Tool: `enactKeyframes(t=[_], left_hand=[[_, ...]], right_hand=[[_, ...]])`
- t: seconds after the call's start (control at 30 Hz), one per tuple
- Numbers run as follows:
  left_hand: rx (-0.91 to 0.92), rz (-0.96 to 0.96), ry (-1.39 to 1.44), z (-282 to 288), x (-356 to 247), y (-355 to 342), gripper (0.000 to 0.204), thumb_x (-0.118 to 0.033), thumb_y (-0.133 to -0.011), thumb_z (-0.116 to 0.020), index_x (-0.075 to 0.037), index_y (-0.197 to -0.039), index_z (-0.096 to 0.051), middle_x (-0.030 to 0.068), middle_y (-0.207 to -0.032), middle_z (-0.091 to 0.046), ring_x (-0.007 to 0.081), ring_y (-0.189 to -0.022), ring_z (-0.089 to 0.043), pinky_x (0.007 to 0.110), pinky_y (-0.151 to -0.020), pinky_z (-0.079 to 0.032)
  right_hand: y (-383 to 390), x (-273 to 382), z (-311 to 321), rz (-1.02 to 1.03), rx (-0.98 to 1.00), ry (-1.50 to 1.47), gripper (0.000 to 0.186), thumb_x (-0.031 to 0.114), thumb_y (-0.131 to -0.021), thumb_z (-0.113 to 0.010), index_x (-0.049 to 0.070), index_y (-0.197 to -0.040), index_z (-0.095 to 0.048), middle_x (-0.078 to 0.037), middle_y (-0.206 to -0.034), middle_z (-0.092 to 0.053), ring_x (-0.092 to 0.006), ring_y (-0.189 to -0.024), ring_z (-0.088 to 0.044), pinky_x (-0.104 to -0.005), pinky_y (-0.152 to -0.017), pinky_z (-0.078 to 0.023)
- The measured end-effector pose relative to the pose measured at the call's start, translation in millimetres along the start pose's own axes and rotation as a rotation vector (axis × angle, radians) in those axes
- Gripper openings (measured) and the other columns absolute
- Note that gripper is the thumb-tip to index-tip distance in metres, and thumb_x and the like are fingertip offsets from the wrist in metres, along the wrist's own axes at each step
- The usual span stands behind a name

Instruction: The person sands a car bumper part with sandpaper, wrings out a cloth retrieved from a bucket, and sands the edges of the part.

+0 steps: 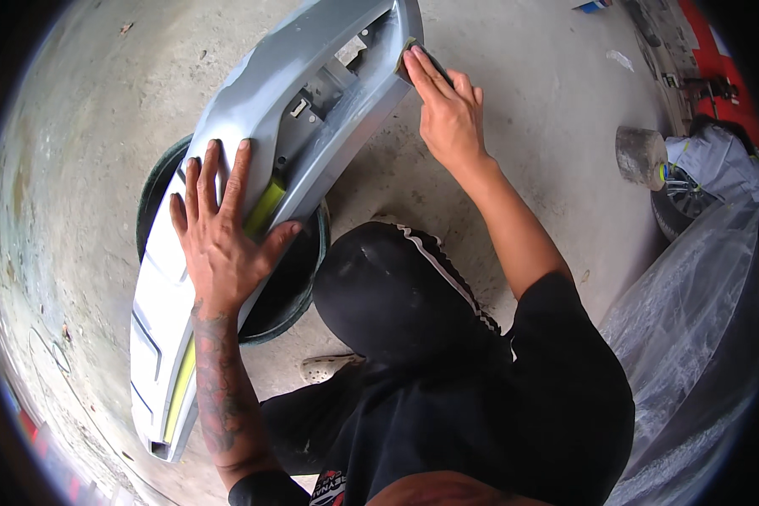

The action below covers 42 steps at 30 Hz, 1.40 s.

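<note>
A silver-grey car bumper with cut-outs and yellow-green strips lies slantwise across a round, dark green tub. My left hand rests flat on the bumper's middle, fingers spread and thumb out over its inner side. At the far end, my right hand presses a dark, folded piece of sandpaper against the bumper's right edge. Two fingers lie straight along the sandpaper, and the others are curled behind it. Pale, dull patches show on the grey surface near that end.
My bent knee in black cloth is close to the tub's right side. Clear plastic sheeting hangs at the right, near a wheel and a short round block. A thin cable trails over the concrete floor at left.
</note>
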<state>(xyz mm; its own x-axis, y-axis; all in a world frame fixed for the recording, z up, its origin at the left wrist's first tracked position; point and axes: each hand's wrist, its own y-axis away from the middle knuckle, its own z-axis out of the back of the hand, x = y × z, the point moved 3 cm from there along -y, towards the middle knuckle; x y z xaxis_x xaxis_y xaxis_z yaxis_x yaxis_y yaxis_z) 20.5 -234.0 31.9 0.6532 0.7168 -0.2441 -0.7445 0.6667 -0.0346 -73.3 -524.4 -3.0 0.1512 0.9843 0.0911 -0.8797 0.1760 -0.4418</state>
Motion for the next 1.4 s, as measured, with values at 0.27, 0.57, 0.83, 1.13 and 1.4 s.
enactKeyframes(t=[0.27, 0.57, 0.83, 1.13, 1.4], left_hand=[[0.013, 0.002, -0.004, -3, 0, 1, 0.115, -0.049, -0.061, -0.092, -0.034, -0.158, -0.033, 0.0108, -0.165, -0.029, 0.0353, -0.153, -0.022, 0.062, -0.122, -0.014], [0.033, 0.015, -0.030, -3, 0, -1, 0.116, -0.050, -0.061, -0.092, -0.034, -0.158, -0.032, 0.0108, -0.165, -0.028, 0.0352, -0.154, -0.021, 0.062, -0.123, -0.013], [0.049, 0.029, -0.035, -4, 3, 1, 0.115, -0.050, -0.062, -0.092, -0.034, -0.159, -0.032, 0.0109, -0.165, -0.027, 0.0356, -0.154, -0.021, 0.062, -0.123, -0.013], [0.012, 0.008, -0.011, -4, 1, -1, 0.113, -0.049, -0.064, -0.091, -0.034, -0.159, -0.031, 0.0109, -0.165, -0.026, 0.0358, -0.154, -0.019, 0.063, -0.123, -0.012], [0.029, 0.014, -0.043, -3, 0, 1, 0.113, -0.052, -0.065, -0.089, -0.034, -0.159, -0.030, 0.0118, -0.165, -0.026, 0.0367, -0.154, -0.020, 0.063, -0.121, -0.014]], right_hand=[[48, 39, -20, 0.241, 0.020, -0.135, 0.068, 0.000, -0.086, -0.059, 0.024, -0.150, -0.051, 0.007, -0.156, -0.047, -0.0256, -0.110, -0.054, -0.0366, -0.087, -0.040], [54, 44, -26, -0.089, -0.038, -0.212, 0.071, 0.000, -0.084, -0.057, 0.018, -0.152, -0.046, 0.000, -0.158, -0.045, -0.0294, -0.111, -0.051, -0.0442, -0.089, -0.040], [43, 28, -28, -0.256, -0.060, -0.288, 0.081, -0.008, -0.077, -0.058, 0.013, -0.153, -0.044, -0.007, -0.154, -0.050, -0.0273, -0.107, -0.056, -0.0405, -0.085, -0.042], [-89, -52, -16, -0.389, 0.135, -0.353, 0.056, -0.003, -0.090, -0.047, 0.009, -0.145, -0.053, -0.015, -0.142, -0.058, -0.0353, -0.113, -0.062, -0.0440, -0.097, -0.051], [38, 39, -22, -0.161, -0.045, -0.221, 0.079, -0.008, -0.079, -0.059, 0.014, -0.153, -0.045, -0.005, -0.155, -0.049, -0.0291, -0.110, -0.056, -0.0394, -0.085, -0.039]])
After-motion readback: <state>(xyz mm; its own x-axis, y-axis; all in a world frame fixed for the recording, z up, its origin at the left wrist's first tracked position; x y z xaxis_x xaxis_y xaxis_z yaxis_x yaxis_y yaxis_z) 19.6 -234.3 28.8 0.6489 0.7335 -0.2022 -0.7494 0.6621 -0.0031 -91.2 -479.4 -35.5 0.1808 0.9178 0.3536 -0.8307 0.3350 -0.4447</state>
